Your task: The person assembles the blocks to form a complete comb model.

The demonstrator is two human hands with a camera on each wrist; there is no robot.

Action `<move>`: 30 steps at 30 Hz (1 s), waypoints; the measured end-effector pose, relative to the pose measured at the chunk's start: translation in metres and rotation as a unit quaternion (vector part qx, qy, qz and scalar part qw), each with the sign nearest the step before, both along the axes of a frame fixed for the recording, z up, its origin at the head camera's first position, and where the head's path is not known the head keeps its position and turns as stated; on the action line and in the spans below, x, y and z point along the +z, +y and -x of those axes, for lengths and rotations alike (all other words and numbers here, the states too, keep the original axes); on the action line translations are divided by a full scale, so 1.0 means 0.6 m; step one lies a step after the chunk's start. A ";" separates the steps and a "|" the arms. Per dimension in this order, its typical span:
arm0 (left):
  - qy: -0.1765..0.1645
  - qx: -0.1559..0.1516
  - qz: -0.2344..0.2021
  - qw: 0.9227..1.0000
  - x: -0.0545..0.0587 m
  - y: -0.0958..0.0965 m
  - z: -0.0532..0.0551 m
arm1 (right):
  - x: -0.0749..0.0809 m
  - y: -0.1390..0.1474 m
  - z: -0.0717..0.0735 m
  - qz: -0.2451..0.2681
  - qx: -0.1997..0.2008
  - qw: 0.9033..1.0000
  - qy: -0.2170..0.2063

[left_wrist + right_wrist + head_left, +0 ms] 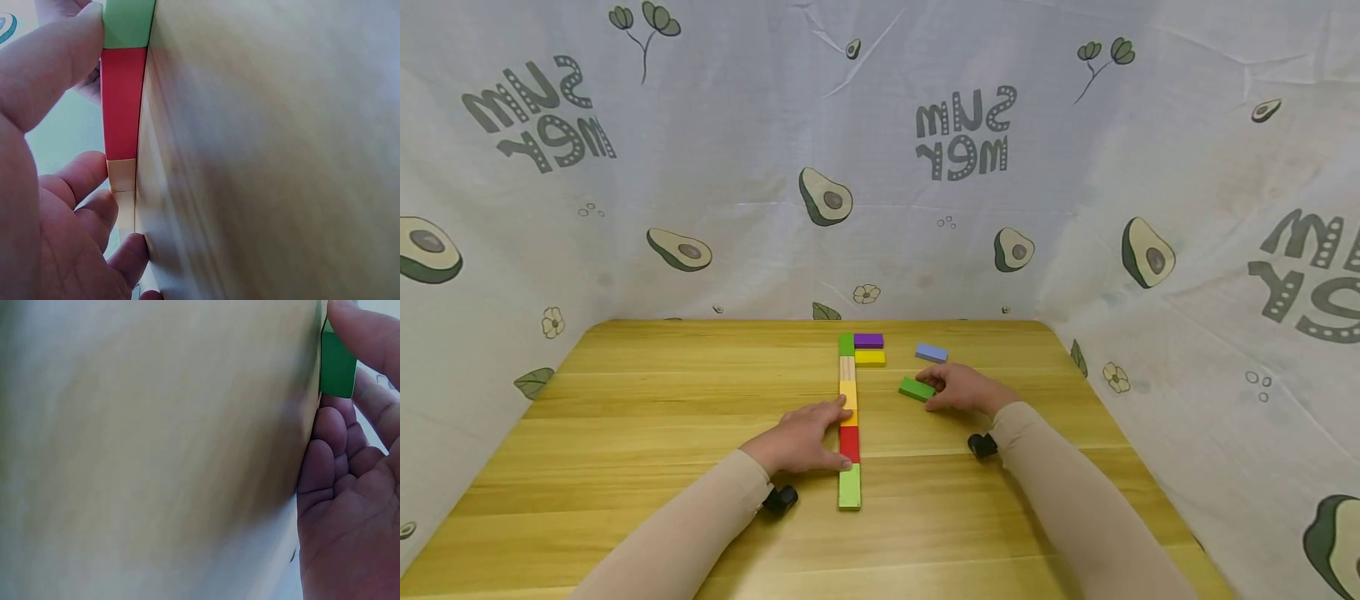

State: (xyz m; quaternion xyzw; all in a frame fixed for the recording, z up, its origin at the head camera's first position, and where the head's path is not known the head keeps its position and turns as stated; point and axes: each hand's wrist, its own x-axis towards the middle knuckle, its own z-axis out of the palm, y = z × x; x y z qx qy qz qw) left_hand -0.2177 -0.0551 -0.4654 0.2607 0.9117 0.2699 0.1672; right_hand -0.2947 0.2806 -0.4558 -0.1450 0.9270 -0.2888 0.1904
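A straight row of blocks runs away from me: light green (849, 492), red (850, 442), two orange-yellow ones, a pale wood block (847, 367) and a green block (847, 343) at the far end. My left hand (797, 437) rests along its left side with fingers spread, thumb by the light green and red blocks, fingertips on the orange-yellow part (848, 392). To the right of the row, my right hand (967, 389) pinches a loose green block (914, 388) between thumb and fingers, low over the table; its other fingers curl beneath in the right wrist view.
Purple (868, 341) and yellow (871, 358) blocks extend rightward from the row's far end. A periwinkle-blue block (932, 352) lies just beyond my right hand. Behind the wooden table (662, 400) hangs a printed white cloth (737, 167), which also covers both sides.
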 end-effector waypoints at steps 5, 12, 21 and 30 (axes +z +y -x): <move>0.001 -0.001 0.001 1.000 -0.001 0.000 0.001 | -0.005 -0.001 0.001 -0.003 -0.001 1.000 0.009; -0.001 0.000 -0.001 1.000 -0.004 0.000 0.002 | -0.007 -0.002 0.001 -0.007 0.001 1.000 0.014; -0.001 0.005 -0.003 1.000 -0.006 0.001 0.003 | -0.008 -0.001 -0.002 -0.005 0.002 1.000 0.017; 0.000 0.007 0.001 1.000 -0.008 0.001 0.004 | -0.007 -0.001 -0.003 0.001 -0.004 1.000 0.008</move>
